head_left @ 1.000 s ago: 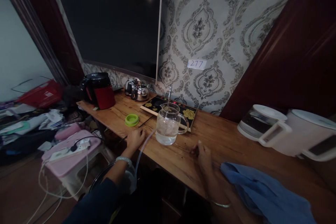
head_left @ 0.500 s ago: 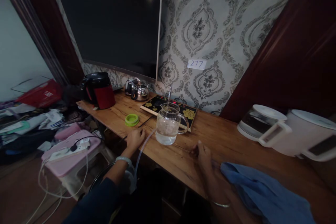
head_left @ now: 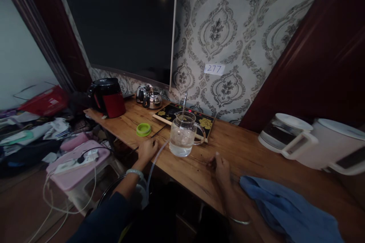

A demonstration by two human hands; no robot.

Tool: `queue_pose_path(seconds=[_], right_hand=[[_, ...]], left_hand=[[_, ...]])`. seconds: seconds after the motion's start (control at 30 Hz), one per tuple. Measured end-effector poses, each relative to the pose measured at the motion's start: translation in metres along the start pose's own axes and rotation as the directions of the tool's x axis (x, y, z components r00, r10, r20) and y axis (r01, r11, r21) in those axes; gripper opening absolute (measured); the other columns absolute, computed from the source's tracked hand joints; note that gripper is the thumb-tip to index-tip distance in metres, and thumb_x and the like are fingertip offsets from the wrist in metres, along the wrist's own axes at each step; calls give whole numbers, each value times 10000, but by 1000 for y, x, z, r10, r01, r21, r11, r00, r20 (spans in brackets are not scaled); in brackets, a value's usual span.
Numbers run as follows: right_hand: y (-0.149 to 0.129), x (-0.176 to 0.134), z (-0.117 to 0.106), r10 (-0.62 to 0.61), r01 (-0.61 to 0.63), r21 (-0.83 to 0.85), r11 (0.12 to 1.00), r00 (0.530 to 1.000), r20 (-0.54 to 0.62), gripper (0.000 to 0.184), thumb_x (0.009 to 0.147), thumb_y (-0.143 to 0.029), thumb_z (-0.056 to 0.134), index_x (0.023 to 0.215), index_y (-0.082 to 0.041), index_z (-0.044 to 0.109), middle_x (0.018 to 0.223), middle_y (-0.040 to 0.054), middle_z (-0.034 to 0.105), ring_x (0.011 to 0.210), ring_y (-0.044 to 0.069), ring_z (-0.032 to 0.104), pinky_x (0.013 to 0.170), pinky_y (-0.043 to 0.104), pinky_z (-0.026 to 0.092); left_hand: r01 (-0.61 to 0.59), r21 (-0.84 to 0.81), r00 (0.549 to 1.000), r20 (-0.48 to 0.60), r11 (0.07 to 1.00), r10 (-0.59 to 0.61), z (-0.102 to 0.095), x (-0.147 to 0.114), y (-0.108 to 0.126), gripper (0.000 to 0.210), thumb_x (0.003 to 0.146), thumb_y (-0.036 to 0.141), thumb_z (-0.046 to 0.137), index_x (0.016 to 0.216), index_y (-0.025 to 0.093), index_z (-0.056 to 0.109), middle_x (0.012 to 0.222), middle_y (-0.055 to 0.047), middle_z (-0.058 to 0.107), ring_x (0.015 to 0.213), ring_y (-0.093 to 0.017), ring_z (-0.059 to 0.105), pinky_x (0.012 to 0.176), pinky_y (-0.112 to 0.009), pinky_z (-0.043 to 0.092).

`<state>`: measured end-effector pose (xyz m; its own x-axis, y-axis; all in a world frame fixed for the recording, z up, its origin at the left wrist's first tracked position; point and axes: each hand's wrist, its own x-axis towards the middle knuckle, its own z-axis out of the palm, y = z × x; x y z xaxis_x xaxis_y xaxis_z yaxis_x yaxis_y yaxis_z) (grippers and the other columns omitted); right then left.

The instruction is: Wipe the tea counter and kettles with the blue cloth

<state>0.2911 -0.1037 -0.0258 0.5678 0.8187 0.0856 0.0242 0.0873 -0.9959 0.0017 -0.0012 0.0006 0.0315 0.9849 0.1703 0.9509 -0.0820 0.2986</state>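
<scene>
Left hand (head_left: pixel 147 149): at bench (head_left: pixel 242 155) front edge, grip loosely clenched
Right hand (head_left: pixel 221 166): near front edge, grip loosely clenched
Glass pitcher (head_left: pixel 181 141): near front edge, clear liquid inside

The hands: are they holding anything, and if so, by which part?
Nothing that shows: the left hand and right hand rest on the table, loosely curled, and the jug stands apart from both.

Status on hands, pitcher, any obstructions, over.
Left hand and right hand at table, neither touching pitcher. Pitcher upright, part-filled. Tube between left hand and pitcher.
</scene>
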Motion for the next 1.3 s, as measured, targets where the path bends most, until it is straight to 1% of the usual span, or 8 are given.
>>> queue_pose_path(seconds=[0.13,0.3,0.5,0.7,0.87,1.03,1.17,1.3], right_hand=[[1,0,-1,-6,6,4,1000,1000,4,632,699,-808,532,550,-195,572,463,9,563,431,150,529,450,273,394],[4,2,-1,18,-18,-3,1000,1000,2,637,695,-824,515,559,-203,560,440,6,549,417,161,527,429,275,378],[5,3,-2,-28,28,-15,999,1000,12,634,716,-807,516,557,-196,571,457,13,560,440,156,534,461,276,401],[6,3,-3,-21,21,-12,1000,1000,21,650,704,-823,519,564,-191,579,473,18,575,453,162,542,472,280,399],[5,3,-2,-36,36,-29,999,999,19,658,711,-827,509,560,-190,578,463,18,570,445,161,534,462,279,389],[4,2,-1,-19,19,3,1000,1000,10,642,702,-820,527,556,-195,571,453,9,559,438,158,533,462,276,403],[4,1,-1,8,-9,21,1000,1000,26,624,710,-802,529,574,-194,575,468,10,567,452,162,548,469,277,412],[4,2,-1,-4,3,13,1000,1000,28,641,693,-815,531,556,-191,574,456,16,565,436,159,537,452,275,401]], left_hand=[[-10,6,1000,1,1000,10,1,1,-1,348,937,312,374,852,169,679,891,-84,724,785,-182,625,640,-278,304],[-8,4,1000,-1,1000,8,1,0,-1,331,928,298,381,846,174,677,889,-79,725,785,-184,625,631,-282,295],[-5,8,1000,5,1000,5,0,0,0,352,940,314,365,856,170,675,906,-87,729,804,-188,633,635,-283,298],[4,3,1000,9,1000,-4,-1,-1,0,350,939,322,368,844,177,672,901,-76,729,808,-186,633,622,-281,292],[-6,-7,1000,-5,1000,6,0,0,-1,348,938,324,375,862,178,681,907,-82,732,804,-187,636,647,-277,317],[-22,-18,1000,-13,1000,22,2,1,-3,355,937,323,375,866,177,691,893,-84,722,793,-189,626,653,-271,332],[-25,-24,1000,-18,999,25,4,1,-3,359,937,311,368,837,172,683,846,-81,713,750,-181,613,636,-276,318],[-18,-25,1000,-18,1000,17,4,1,-3,349,932,310,374,853,169,684,874,-87,722,777,-189,624,637,-278,320]])
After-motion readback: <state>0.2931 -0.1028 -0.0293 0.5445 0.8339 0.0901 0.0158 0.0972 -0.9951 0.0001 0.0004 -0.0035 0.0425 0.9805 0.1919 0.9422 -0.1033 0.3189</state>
